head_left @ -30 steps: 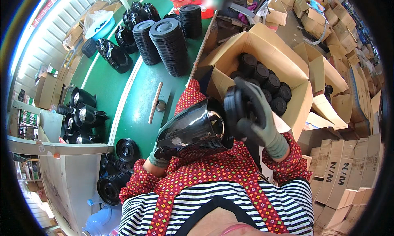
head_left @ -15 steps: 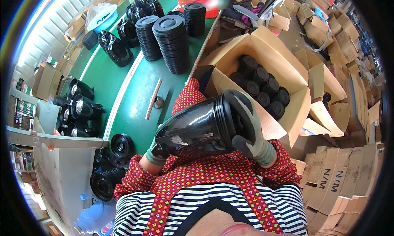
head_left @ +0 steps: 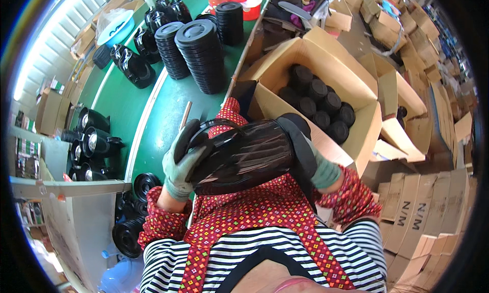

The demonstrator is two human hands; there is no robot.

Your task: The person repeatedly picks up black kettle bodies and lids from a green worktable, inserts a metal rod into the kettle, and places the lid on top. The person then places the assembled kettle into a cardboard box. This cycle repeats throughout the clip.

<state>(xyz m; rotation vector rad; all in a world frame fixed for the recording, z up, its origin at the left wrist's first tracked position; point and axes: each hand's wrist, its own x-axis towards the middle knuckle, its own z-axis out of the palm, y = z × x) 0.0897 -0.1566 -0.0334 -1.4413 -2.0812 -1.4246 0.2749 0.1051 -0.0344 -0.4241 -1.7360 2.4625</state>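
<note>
Head: jug (head_left: 249, 158), long axis crosswise, handle (head_left: 220, 122) forward.

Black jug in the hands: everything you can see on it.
The jug is glossy black, plastic by its look, with a rounded body carrying streaky reflections and a curved black handle on its upper side. It is held roughly sideways before the red patterned apron. The gloved left hand grips its left end near the handle; the gloved right hand covers the right end, so details there can't be made out.
</note>
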